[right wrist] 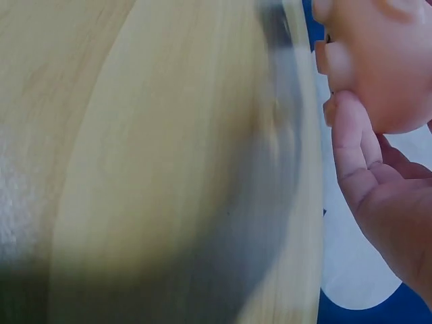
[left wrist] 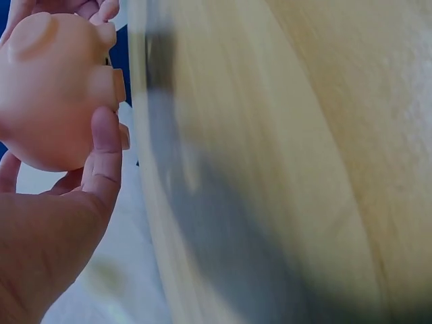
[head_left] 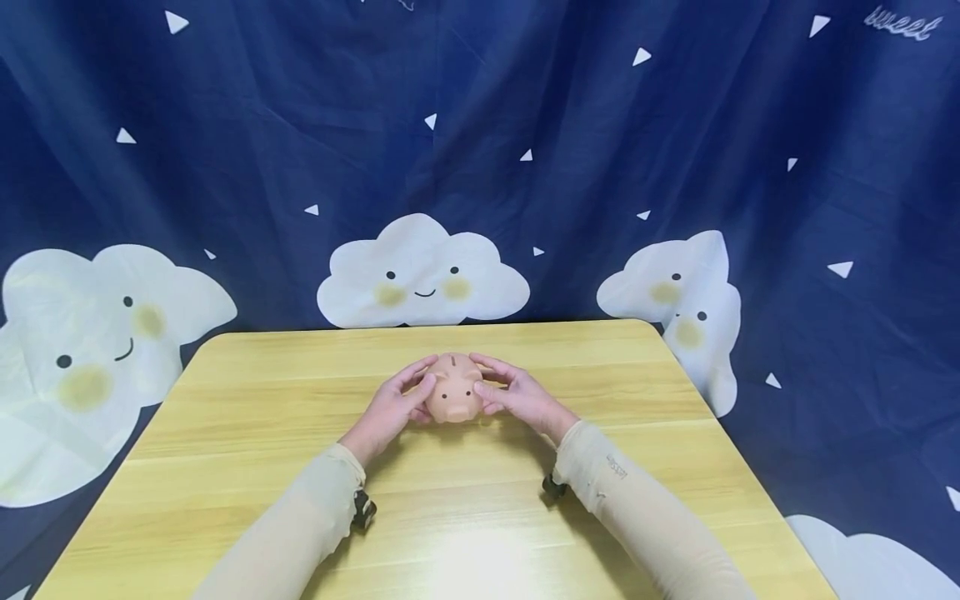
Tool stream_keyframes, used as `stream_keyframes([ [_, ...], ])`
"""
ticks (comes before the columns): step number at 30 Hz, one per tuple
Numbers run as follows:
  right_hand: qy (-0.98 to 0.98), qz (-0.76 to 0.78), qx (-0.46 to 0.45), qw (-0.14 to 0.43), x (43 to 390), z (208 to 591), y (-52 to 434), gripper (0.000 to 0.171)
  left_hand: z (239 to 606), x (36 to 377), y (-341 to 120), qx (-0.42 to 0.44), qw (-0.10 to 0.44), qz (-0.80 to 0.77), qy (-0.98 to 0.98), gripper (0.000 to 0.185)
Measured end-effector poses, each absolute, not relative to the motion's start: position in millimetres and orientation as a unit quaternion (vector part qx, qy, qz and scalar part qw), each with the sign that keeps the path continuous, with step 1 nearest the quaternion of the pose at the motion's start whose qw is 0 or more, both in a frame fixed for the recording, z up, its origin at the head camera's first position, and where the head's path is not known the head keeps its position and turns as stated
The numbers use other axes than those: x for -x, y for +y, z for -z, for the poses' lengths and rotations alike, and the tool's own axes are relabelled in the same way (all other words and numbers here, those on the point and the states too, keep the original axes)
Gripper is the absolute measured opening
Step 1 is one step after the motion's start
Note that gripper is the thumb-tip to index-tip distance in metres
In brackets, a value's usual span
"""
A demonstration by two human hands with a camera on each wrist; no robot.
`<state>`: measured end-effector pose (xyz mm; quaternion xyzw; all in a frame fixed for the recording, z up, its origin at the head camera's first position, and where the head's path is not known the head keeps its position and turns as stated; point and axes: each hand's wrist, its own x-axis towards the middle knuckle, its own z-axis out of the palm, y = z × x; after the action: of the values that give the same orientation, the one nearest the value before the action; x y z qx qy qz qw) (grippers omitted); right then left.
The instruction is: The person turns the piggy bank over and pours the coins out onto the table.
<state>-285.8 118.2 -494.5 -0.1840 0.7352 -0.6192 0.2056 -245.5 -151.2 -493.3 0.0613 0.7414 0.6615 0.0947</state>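
A pink piggy bank (head_left: 454, 398) faces me over the far half of the table, upright, with a dark coin slot on top and two small black eyes. My left hand (head_left: 392, 407) grips its left side and my right hand (head_left: 528, 402) grips its right side, thumbs toward the front. In the left wrist view the stubby feet of the piggy bank (left wrist: 50, 94) show a gap above the tabletop, with my left hand's fingers curled along its side and underside. The right wrist view gives the opposite flank of the piggy bank (right wrist: 388, 67), its feet also clear of the wood.
The light wood table (head_left: 300, 467) has rounded far corners and a bright glare near its front. Behind it hangs a dark blue curtain (head_left: 480, 108) printed with smiling white clouds and small triangles. Dark devices sit under the left sleeve (head_left: 300, 517) and right sleeve (head_left: 645, 517).
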Motion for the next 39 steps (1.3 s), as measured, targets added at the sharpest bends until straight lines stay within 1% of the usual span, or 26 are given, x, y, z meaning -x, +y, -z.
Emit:
stream_keyframes([
  [7,0.759,0.58,0.232,0.184,279.7,489.0,114.2,0.085,492.3,246.5,-151.8,-0.058,0.085,-0.662,0.743,0.057],
  [10,0.755,0.582,0.241,0.183,277.9,488.7,112.0,0.086,490.4,244.9,-152.5,-0.063,0.085,-0.66,0.744,0.058],
  [13,0.751,0.587,0.241,0.182,277.0,488.6,110.9,0.085,488.9,241.9,-153.7,-0.09,0.094,-0.657,0.743,0.073],
  [16,0.747,0.593,0.239,0.182,276.3,488.9,110.5,0.083,487.6,239.4,-154.8,-0.116,0.1,-0.642,0.751,0.1],
  [17,0.745,0.596,0.238,0.183,276.1,488.9,110.3,0.083,487.7,238.9,-155.0,-0.124,0.098,-0.634,0.757,0.107],
  [19,0.739,0.604,0.235,0.184,275.5,488.7,110.0,0.081,487.5,238.3,-155.2,-0.131,0.084,-0.616,0.773,0.113],
  [25,0.722,0.62,0.242,0.188,272.7,485.4,107.3,0.082,487.8,236.9,-156.3,-0.16,0.02,-0.571,0.805,0.11],
  [31,0.722,0.612,0.254,0.198,268.5,481.4,104.3,0.099,484.5,233.7,-154.7,-0.196,-0.018,-0.563,0.803,0.104],
  [34,0.726,0.604,0.271,0.184,267.8,480.5,102.2,0.105,482.3,233.0,-154.0,-0.192,-0.04,-0.554,0.809,0.099],
  [36,0.731,0.599,0.281,0.168,267.8,480.3,101.1,0.106,481.0,232.7,-153.9,-0.181,-0.044,-0.555,0.811,0.097],
  [39,0.733,0.599,0.286,0.149,267.6,480.4,99.9,0.103,479.9,232.0,-154.1,-0.164,-0.026,-0.575,0.802,0.094],
])
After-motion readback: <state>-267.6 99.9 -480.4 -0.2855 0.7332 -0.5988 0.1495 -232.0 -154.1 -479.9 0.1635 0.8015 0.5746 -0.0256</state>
